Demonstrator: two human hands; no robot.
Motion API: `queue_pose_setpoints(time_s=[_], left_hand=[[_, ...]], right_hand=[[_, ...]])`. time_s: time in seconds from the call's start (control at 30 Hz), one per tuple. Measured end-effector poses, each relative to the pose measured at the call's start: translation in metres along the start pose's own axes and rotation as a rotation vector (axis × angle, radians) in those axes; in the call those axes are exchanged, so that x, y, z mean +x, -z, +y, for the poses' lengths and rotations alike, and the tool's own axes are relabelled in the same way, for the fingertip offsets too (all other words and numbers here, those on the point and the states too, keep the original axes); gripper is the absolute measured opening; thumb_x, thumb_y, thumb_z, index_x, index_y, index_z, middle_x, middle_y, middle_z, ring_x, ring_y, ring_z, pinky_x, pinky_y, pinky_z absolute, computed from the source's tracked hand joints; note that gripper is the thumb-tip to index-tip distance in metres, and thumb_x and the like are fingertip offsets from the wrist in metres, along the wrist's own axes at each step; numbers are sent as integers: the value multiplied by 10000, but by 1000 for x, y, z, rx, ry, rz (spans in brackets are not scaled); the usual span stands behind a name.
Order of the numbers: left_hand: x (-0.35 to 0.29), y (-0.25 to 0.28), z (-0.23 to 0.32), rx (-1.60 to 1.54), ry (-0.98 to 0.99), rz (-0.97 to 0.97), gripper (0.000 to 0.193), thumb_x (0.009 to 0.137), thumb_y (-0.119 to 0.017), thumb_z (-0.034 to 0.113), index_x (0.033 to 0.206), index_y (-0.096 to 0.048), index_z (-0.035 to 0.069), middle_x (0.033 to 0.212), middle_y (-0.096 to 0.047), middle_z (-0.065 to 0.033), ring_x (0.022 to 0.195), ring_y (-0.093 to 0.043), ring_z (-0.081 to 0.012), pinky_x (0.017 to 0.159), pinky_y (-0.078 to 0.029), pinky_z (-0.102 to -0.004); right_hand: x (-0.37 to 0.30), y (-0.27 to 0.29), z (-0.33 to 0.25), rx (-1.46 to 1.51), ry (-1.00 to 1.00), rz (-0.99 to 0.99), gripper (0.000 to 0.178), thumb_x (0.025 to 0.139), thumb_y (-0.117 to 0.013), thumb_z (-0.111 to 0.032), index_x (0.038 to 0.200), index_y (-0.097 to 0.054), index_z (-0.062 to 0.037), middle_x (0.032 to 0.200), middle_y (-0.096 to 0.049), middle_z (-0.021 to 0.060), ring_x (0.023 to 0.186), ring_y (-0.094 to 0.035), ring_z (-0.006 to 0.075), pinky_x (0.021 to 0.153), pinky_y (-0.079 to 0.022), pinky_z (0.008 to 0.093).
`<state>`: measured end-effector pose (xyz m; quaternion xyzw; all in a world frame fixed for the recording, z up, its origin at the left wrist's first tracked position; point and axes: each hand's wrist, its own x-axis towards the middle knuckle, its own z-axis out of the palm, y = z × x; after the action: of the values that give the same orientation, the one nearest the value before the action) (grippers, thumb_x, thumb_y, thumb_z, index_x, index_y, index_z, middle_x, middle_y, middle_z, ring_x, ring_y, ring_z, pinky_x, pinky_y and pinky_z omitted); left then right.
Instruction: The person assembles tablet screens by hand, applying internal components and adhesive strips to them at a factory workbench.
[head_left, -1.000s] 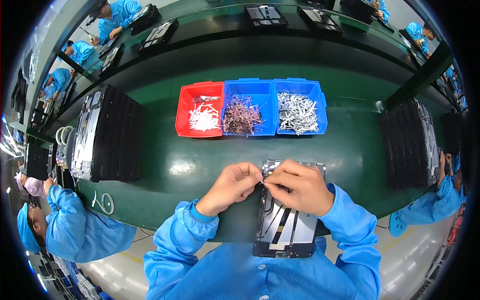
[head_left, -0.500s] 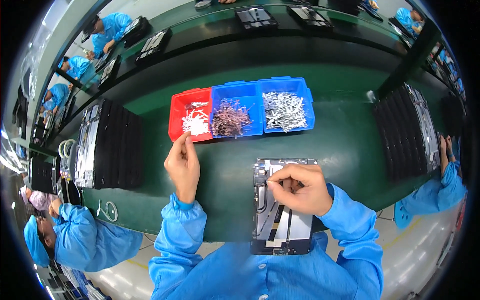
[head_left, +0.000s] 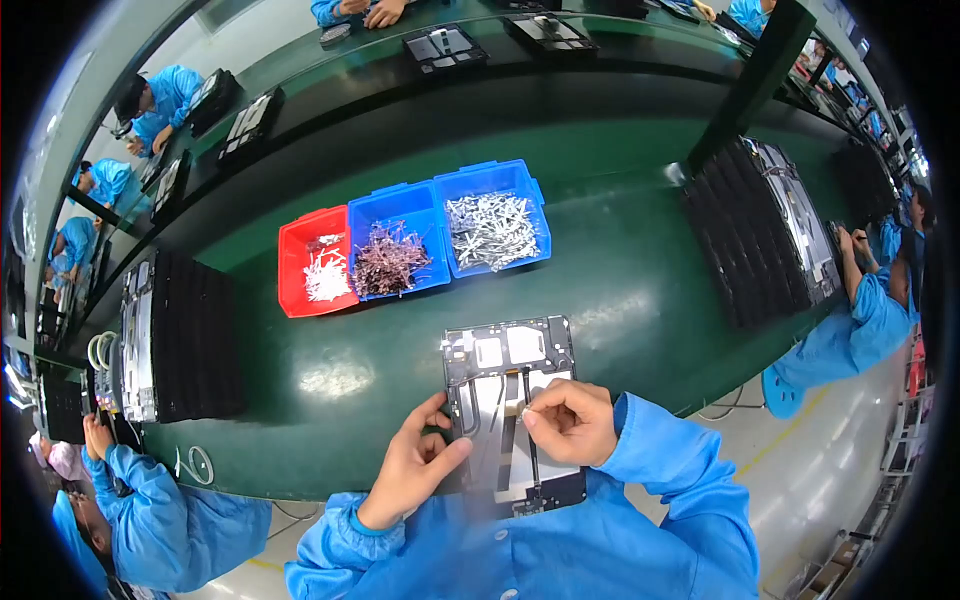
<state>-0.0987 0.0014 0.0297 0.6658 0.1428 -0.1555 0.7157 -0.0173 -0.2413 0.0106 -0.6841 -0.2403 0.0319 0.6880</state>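
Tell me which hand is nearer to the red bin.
Left. The left hand is by the flat device's left edge, below and right of the red bin in the picture; the right hand is farther right, over the device's right half.

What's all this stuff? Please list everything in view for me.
Bench: one, green, spanning the middle.
Opened tablet-like device: one, black and silvery, front centre.
Red bin: one, red, leftmost in its row.
Blue bins: two, blue, right of the red bin.
Short pieces: many, white, in the red bin.
Wiry pieces: many, reddish-brown, in the middle bin.
Strips: many, silvery-white, in the rightmost bin.
Large stacks: two, mostly black, at left and right.
Similar devices: at least four, black and silvery, beyond the bins.
Co-workers: several, mostly blue-clad, beyond and alongside.
Sleeves: two, blue, lower middle.
Left grip: one, bare, at the device's left edge.
Right grip: one, bare, pinched over the device.
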Motion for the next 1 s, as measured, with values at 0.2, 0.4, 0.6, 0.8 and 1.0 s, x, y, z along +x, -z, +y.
queue_pose_setpoints(time_s=[0.2, 0.4, 0.6, 0.8, 1.0], left_hand=[[6, -12, 34, -202, 367, -223, 335, 958, -741, 182, 1245, -645, 37, 951, -661, 17, 789, -551, -46, 651, -403, -208], [-7, -20, 40, -259, 35, -119, 259, 953, -731, 105, 1192, -679, 21, 976, -692, 2, 847, -612, -70, 722, -483, -259], [-17, -16, 51, 251, -710, 346, 112, 891, -755, 0, 954, -674, 42, 814, -668, 5, 739, -623, -109, 633, -476, -288], [15, -24, 29, 855, -1079, 716, 182, 788, -769, 7, 749, -609, 84, 635, -594, -38, 449, -559, -221, 435, -429, -345], [12, -26, 30, 692, -1220, 493, 191, 730, -785, -13, 866, -657, 26, 696, -621, -74, 528, -619, -231, 468, -470, -342]], right_hand=[[0, -5, 7, -26, 85, 42, 92, 872, -781, 3, 888, -691, -12, 709, -658, -6, 531, -482, -1, 460, -340, 203], [26, 8, -18, 146, 117, -19, 74, 906, -738, 30, 939, -676, 6, 780, -723, 41, 583, -511, -8, 487, -366, 194], [82, 14, -121, 431, 134, -88, 96, 939, -662, 55, 998, -608, 2, 897, -720, 118, 791, -710, 140, 701, -579, 279], [99, -11, -144, 482, -28, -306, 84, 964, -623, -52, 935, -549, -24, 889, -670, 149, 652, -573, 96, 605, -479, 244], [78, -25, -119, 585, -16, -441, 73, 916, -681, 28, 940, -630, -18, 1082, -572, 79, 1008, -587, 140, 910, -478, 315]])
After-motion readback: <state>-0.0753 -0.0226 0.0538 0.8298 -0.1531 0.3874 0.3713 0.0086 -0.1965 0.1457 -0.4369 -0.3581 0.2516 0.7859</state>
